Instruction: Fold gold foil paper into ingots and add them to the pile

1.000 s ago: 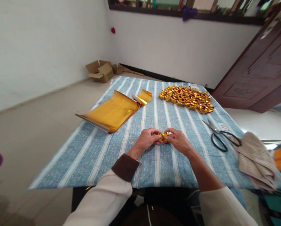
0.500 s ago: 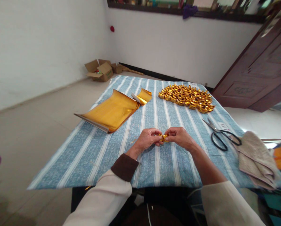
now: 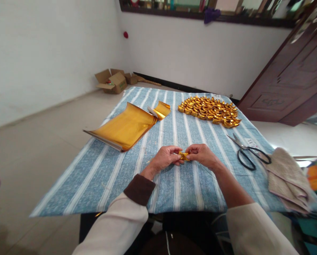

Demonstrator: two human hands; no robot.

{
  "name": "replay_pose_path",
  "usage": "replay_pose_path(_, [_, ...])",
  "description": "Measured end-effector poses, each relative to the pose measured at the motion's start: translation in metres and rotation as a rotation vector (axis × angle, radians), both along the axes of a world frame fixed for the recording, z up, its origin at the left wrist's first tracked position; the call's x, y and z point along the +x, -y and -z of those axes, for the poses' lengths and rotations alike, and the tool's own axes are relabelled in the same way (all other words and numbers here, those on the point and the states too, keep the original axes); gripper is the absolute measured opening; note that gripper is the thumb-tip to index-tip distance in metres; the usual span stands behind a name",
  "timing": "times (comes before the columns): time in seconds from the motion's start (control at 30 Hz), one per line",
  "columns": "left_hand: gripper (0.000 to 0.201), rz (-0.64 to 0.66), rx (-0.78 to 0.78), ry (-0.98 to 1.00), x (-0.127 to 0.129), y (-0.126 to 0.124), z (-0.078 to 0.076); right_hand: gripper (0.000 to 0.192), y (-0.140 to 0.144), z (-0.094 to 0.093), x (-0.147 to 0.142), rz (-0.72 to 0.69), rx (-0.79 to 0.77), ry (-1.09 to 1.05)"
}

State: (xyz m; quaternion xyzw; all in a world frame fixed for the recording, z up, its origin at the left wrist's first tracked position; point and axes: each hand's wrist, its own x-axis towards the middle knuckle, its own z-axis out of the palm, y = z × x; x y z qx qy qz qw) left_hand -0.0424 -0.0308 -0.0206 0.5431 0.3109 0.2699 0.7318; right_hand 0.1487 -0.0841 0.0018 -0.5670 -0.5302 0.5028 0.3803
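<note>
Works in a room with pale walls (image 3: 203, 46), over a blue-and-white striped cloth (image 3: 115, 184). Beginning from the left, has a stack of gold sheets (image 3: 123, 125) lying slantwise, and just beside its right corner a smaller curled gold sheet (image 3: 163, 110). Near the front middle, pinches one end of a small gold paper piece (image 3: 184, 156) with the left hand (image 3: 165, 157), fingertips closed upon it; pinches the other end likewise with the right hand (image 3: 201, 155). Holds it with the long axis running crosswise, from hand to hand, roughly along the near edge of the cloth; cannot tell which way the covered ends point. Seems to be at the step of folding and shaping; would next need, probably, even and gentle pressure from both sides. Farther right, has a cluster of folded gold pieces (image 3: 208, 111), then scissors (image 3: 244, 146) pointing far-left, and lastly a beige towel (image 3: 288, 179).
</note>
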Motion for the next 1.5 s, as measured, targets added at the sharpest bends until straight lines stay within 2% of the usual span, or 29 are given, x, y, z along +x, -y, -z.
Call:
replay_pose_path(0.13, [0.048, 0.030, -0.036, 0.046, -0.004, -0.001, -0.002, 0.021, 0.000, 0.001, 0.002, 0.011, -0.029, -0.053])
replay_pose_path(0.23, [0.054, 0.049, -0.058, 0.061, -0.007, -0.001, -0.006, 0.024, 0.000, 0.002, 0.003, 0.016, -0.041, -0.123])
replay_pose_path(0.43, [0.047, 0.025, -0.057, 0.074, -0.009, 0.002, -0.015, 0.025, -0.001, 0.001, 0.004, 0.019, -0.029, -0.226])
replay_pose_path(0.7, [0.039, 0.005, -0.066, 0.116, -0.009, 0.003, -0.015, 0.023, 0.002, 0.000, 0.003, 0.020, 0.004, -0.249])
replay_pose_path(1.07, [0.049, 0.001, -0.061, 0.192, -0.009, 0.004, -0.017, 0.035, 0.000, 0.001, -0.003, 0.110, -0.044, -0.441])
replay_pose_path(1.23, [0.056, -0.017, -0.053, 0.178, -0.009, 0.004, -0.015, 0.036, 0.001, -0.002, -0.009, 0.156, -0.069, -0.466])
replay_pose_path(1.5, [0.068, -0.052, 0.027, 0.120, -0.006, 0.005, -0.011, 0.036, 0.003, 0.001, -0.015, 0.141, -0.069, -0.448])
